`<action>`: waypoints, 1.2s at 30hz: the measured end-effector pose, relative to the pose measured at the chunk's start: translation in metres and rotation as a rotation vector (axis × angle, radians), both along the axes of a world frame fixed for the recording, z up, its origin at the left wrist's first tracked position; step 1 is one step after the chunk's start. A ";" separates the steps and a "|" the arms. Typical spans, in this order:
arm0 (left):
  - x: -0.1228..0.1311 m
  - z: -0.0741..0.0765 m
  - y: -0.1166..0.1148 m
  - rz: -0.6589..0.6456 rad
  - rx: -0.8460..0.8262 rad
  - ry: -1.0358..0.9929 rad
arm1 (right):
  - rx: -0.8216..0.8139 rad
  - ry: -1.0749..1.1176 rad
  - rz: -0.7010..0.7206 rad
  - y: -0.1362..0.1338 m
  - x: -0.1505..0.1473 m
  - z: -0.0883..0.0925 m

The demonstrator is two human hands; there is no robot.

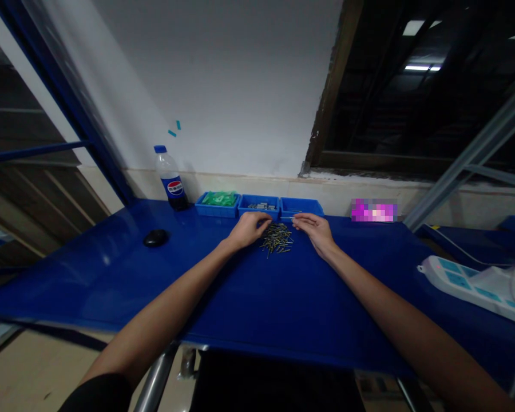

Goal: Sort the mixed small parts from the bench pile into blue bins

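A loose pile of thin metal pieces (277, 240), yellowish and silver like long screws or drill bits, lies on the blue table (257, 303). At its left edge is my left hand (249, 229), fingers pinched together; whatever they hold is too small to make out. On the pile's right side, my right hand (316, 232) pinches a thin silver rod (286, 217) that points left toward my other hand. Just behind both hands stand a blue bin (260, 214) of small grey metal parts and another blue bin (302, 207), whose contents are mostly hidden.
Left of these, a third blue bin (217, 213) holds a green plastic bag (218, 198). A cola bottle (170, 180) stands near the wall, with a black mouse (155, 238) before it. To the right are a blurred pink box (374, 210) and a white power strip (472, 283).
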State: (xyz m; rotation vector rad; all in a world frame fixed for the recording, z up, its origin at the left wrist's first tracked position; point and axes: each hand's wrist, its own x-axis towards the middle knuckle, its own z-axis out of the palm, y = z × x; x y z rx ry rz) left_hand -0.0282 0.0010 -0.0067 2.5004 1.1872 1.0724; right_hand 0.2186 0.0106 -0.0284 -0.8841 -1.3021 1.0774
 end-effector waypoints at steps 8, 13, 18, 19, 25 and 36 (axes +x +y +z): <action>-0.024 -0.010 0.014 -0.058 -0.044 0.288 | -0.014 0.029 -0.021 0.001 0.009 0.004; -0.024 -0.009 0.013 -0.076 -0.027 0.349 | -0.041 -0.006 -0.001 -0.001 0.008 -0.001; -0.023 -0.010 0.013 -0.022 0.014 0.378 | -0.068 -0.015 -0.008 -0.001 0.008 -0.004; -0.023 -0.011 0.013 -0.014 0.017 0.372 | -0.068 -0.013 -0.006 -0.002 0.008 -0.004; -0.022 -0.008 0.010 -0.033 0.003 0.210 | -0.055 -0.036 -0.003 -0.006 0.008 0.000; 0.009 -0.002 0.000 -0.055 -0.131 -0.305 | -0.100 -0.182 0.136 0.005 -0.008 0.006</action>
